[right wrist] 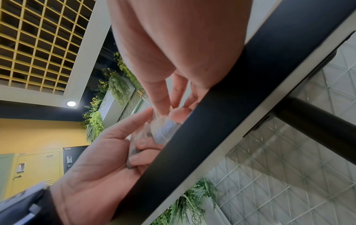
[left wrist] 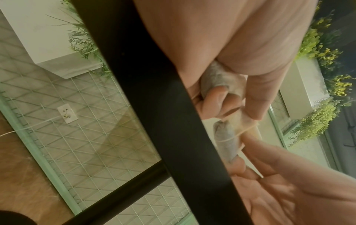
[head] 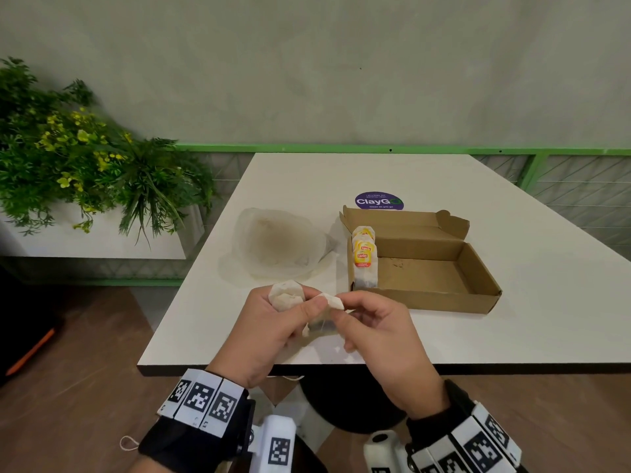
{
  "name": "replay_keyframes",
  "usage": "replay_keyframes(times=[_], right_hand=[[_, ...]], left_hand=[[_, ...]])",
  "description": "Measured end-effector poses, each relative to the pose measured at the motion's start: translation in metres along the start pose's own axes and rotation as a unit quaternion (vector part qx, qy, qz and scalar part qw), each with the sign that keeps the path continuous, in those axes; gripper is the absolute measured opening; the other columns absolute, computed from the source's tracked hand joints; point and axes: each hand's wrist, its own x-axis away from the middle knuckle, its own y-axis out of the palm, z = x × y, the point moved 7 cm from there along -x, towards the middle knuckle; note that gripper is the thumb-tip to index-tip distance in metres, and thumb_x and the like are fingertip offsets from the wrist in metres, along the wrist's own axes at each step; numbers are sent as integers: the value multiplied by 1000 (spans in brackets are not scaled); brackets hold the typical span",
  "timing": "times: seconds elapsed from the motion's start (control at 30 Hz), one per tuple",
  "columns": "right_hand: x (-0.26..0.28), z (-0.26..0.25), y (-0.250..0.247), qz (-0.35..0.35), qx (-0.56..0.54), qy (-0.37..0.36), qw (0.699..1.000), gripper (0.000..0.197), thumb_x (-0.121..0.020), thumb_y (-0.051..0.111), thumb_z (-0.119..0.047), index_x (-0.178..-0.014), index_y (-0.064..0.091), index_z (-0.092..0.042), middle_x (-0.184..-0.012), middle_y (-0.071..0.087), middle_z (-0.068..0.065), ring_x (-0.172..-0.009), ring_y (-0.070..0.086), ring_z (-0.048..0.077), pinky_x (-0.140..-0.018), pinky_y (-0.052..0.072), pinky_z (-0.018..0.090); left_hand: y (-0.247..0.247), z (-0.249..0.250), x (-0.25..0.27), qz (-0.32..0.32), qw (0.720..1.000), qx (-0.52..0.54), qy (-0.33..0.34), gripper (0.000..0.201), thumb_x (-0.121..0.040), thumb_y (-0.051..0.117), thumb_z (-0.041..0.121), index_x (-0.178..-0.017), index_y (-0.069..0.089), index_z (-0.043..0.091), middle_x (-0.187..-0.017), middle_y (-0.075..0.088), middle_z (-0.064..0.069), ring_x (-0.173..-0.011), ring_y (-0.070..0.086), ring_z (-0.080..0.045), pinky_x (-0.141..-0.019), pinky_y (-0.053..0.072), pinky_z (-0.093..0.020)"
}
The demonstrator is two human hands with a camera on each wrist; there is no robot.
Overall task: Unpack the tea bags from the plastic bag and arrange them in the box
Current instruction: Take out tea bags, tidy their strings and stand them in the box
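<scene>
1. Left hand [head: 269,331] grips tea bags [head: 286,295]; right hand [head: 379,331] pinches one tea bag [head: 333,300].
2. Box [head: 440,268] at 1 o'clock on worktop [head: 512,319], bags standing at its left end.
3. Plastic bag [head: 278,247] at 11.

On the white rectangular worktop [head: 512,319], an open brown cardboard box [head: 430,268] lies at about two o'clock from the hands, its raised lid walling the far side. A row of yellow-labelled tea bags [head: 364,257] fills its left end; the rest is bare floor. A crumpled clear plastic bag [head: 280,247] lies at eleven o'clock, with bare worktop between bag and box.
</scene>
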Motion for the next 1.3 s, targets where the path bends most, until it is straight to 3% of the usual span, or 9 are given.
replay_keyframes(times=[0.1, 0.2, 0.33, 0.53, 0.77, 0.87, 0.97, 1.1, 1.3], right_hand=[[-1, 4, -2, 2, -25, 19, 999, 18, -89, 65, 5, -95, 76, -8, -70, 67, 3, -55, 49, 14, -53, 45, 25], [-2, 9, -5, -9, -43, 39, 998, 18, -92, 63, 3, -98, 77, -7, -66, 60, 11, -54, 47, 19, -53, 42, 28], [0, 4, -4, -24, -49, 9, 998, 13, -91, 67, -3, -101, 75, -2, -65, 63, 6, -53, 50, 13, -50, 42, 26], [-3, 8, -12, 28, -82, 16, 996, 22, -79, 72, -23, -94, 79, -7, -60, 59, 13, -52, 47, 21, -52, 42, 26], [-2, 12, -12, 39, -77, 24, 996, 16, -92, 65, -14, -93, 80, -10, -62, 57, 15, -56, 47, 22, -57, 41, 32], [-2, 13, -11, 39, -74, 29, 996, 17, -94, 63, -11, -91, 80, -11, -63, 57, 15, -57, 47, 24, -57, 41, 34], [-1, 13, -10, 34, -64, 28, 997, 17, -95, 63, -10, -92, 80, -11, -63, 58, 13, -57, 47, 23, -58, 42, 33], [0, 10, -9, 25, -49, 21, 998, 15, -94, 64, -11, -96, 80, -11, -63, 60, 8, -57, 48, 19, -58, 44, 30], [5, 1, -5, 19, 2, -32, 999, 16, -91, 69, -9, -100, 80, -15, -67, 62, -7, -60, 49, 9, -59, 44, 25]], left_hand=[[-1, -2, -1, -5, 1000, -5, -2, 17, -75, 81, 26, -83, 79, 12, -55, 50, -3, -50, 36, -13, -46, 31, -20], [1, -2, 0, -19, 1000, -16, -1, 13, -76, 83, 22, -81, 78, 12, -58, 57, -1, -50, 42, -10, -47, 35, -18], [6, 2, 2, -24, 999, -30, 7, 10, -81, 76, 14, -81, 75, 5, -54, 58, 7, -48, 48, -5, -47, 37, -14], [1, -3, 0, -9, 998, -59, 9, 9, -81, 83, 22, -79, 78, 16, -58, 55, 0, -54, 41, -16, -47, 35, -21], [3, 0, 1, 0, 998, -58, 7, 9, -75, 79, 29, -78, 81, 21, -59, 56, 1, -53, 42, -12, -48, 35, -20], [2, 0, 1, 4, 999, -50, 11, 13, -75, 80, 27, -81, 80, 15, -59, 57, -1, -52, 42, -12, -47, 35, -19], [3, 2, 1, 7, 998, -56, 26, 11, -78, 81, 23, -82, 79, 13, -62, 57, -3, -52, 41, -12, -47, 35, -19], [6, 5, 2, 6, 996, -68, 50, 6, -84, 79, 6, -81, 74, 6, -60, 61, 8, -50, 49, -2, -50, 40, -13], [1, 4, 1, 43, 995, -72, 48, 19, -78, 86, 11, -84, 69, 3, -69, 63, 0, -63, 56, -9, -58, 48, -21]])
